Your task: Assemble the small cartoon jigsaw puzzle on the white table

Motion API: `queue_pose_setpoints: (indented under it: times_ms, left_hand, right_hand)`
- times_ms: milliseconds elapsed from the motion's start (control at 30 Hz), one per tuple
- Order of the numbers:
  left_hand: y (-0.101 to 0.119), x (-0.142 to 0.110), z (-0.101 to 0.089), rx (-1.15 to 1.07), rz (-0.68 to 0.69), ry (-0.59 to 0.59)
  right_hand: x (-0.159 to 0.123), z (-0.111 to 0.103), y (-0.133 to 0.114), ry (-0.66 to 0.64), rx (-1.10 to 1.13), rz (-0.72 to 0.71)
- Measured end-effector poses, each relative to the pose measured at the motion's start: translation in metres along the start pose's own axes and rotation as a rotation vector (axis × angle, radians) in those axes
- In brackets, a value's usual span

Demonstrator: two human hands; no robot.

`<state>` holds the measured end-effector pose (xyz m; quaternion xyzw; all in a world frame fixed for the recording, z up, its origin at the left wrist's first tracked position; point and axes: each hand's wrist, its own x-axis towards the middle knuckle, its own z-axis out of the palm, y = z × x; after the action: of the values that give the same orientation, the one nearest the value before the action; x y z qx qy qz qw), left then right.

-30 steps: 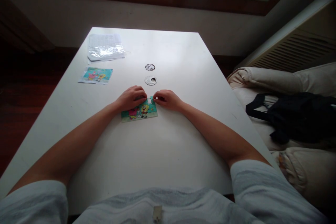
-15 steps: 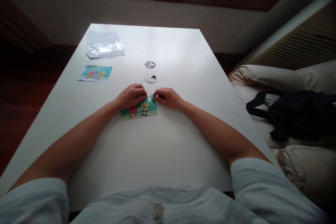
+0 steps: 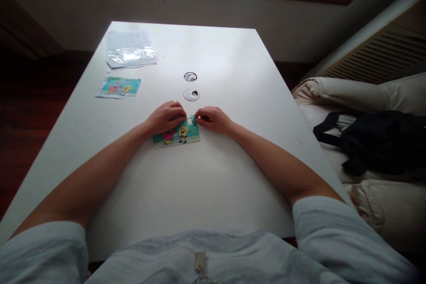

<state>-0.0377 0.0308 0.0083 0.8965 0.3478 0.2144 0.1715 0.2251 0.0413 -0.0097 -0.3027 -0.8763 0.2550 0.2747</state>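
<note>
A small jigsaw puzzle (image 3: pixel 176 138) with teal, pink and yellow cartoon figures lies flat on the white table (image 3: pixel 199 191). A jagged gap shows at its upper right, with the white table visible through it. My left hand (image 3: pixel 166 117) lies over the puzzle's upper left part, its curled fingers gripping by the gap and hiding that corner. Across the gap, my right hand (image 3: pixel 215 120) pinches a teal puzzle piece (image 3: pixel 193 120) at the upper right edge. Whether that piece is joined to the rest, I cannot tell.
Beyond the hands, two round holes are set in the table, one with a partly open cover (image 3: pixel 191 94). Left of them lie a picture sheet (image 3: pixel 119 88) with a similar cartoon and a clear plastic bag (image 3: pixel 131 49) over papers. Dark clothing (image 3: pixel 382 142) rests on a sofa at right.
The whole view has tilted slightly downward, so the scene sits a little differently. Both hands keep nearly the same places at the puzzle, with only slight finger movement.
</note>
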Motion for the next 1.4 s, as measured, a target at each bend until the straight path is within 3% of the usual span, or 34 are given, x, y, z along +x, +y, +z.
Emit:
queue_pose_setpoints:
  times_ms: [1400]
  left_hand:
    - [0.0023, -0.0001, -0.0012, -0.012, -0.017, -0.005]
  right_hand:
    - [-0.0009, 0.0014, 0.0021, -0.008, -0.021, -0.002]
